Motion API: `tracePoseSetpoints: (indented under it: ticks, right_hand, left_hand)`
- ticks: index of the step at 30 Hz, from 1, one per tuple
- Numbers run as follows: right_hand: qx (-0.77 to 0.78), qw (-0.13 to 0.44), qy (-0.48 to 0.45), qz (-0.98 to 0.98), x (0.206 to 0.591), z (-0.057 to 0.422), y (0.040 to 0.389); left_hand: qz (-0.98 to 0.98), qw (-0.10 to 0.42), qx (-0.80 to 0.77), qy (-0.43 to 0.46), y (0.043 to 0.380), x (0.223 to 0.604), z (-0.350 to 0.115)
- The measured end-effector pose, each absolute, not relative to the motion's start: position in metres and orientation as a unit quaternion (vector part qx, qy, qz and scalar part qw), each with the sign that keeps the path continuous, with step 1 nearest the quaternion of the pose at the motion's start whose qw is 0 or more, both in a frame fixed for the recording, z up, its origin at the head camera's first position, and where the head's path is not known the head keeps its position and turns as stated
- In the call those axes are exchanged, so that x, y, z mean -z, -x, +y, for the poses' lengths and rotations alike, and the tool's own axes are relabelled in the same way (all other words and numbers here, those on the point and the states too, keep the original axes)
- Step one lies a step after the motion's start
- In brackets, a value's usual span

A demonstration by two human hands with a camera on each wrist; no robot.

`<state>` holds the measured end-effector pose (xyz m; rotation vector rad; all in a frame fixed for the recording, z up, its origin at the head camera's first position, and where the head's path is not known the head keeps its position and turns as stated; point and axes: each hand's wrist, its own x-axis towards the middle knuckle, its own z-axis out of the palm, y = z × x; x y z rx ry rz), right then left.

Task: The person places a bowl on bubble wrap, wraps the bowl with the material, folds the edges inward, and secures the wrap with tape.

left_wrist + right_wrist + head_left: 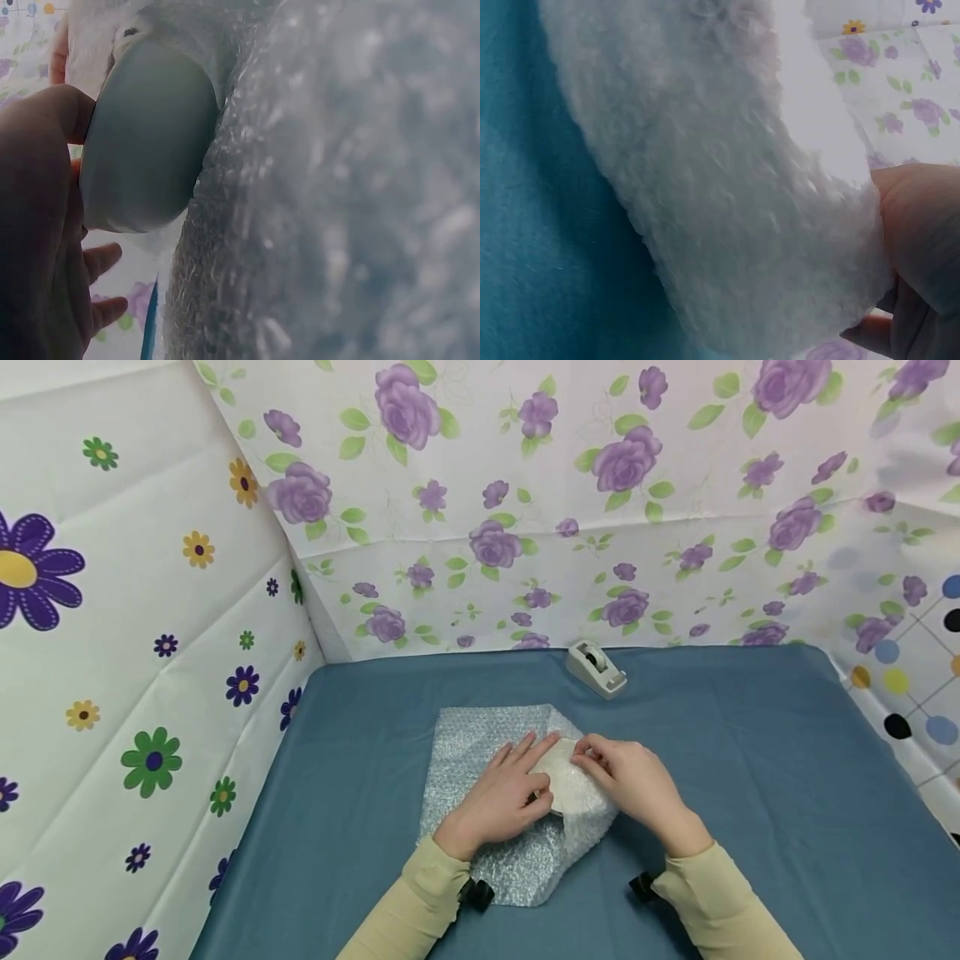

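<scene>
A sheet of bubble wrap (472, 735) lies on the table with a pale, rounded bowl (150, 142) on its right part. From the right side, a flap of the wrap (727, 202) comes up around the bowl and over part of its top. My left hand (502, 793) rests over the bowl, fingers spread across its top and thumb at its near edge. Between thumb and fingertips, my right hand (637, 777) pinches the folded flap at the bowl's upper right. The wrap and hands hide much of the bowl.
A white tape dispenser (596, 668) stands at the back edge of the blue-covered table (360, 802). Flowered sheets (495, 543) hang behind and to the left. Black wrist mounts (477, 895) sit under both sleeves.
</scene>
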<state>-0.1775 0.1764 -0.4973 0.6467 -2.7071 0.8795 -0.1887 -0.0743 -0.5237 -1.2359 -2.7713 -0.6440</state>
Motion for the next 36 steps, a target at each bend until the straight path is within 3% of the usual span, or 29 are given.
tracePoseSetpoints:
  ticks: [6,14,29,36]
  right_hand:
    - [-0.287,0.157,-0.227,-0.917,0.503,0.172,0.178]
    - [-0.272,0.169,-0.242,-0.916,0.503,0.167,0.18]
    - [-0.275,0.141,-0.171,-0.935,0.504,0.158,0.184]
    - [-0.286,0.126,-0.183,-0.932,0.5,0.159,0.182]
  left_hand:
    - [-0.883,0.015,0.214,0.418,0.192,0.525,-0.078]
    - [-0.876,0.003,0.222,0.429,0.195,0.524,-0.082]
    - [-0.866,-0.03,0.279,0.413,0.197,0.527,-0.083]
    - [-0.862,-0.04,0.306,0.403,0.198,0.526,-0.083]
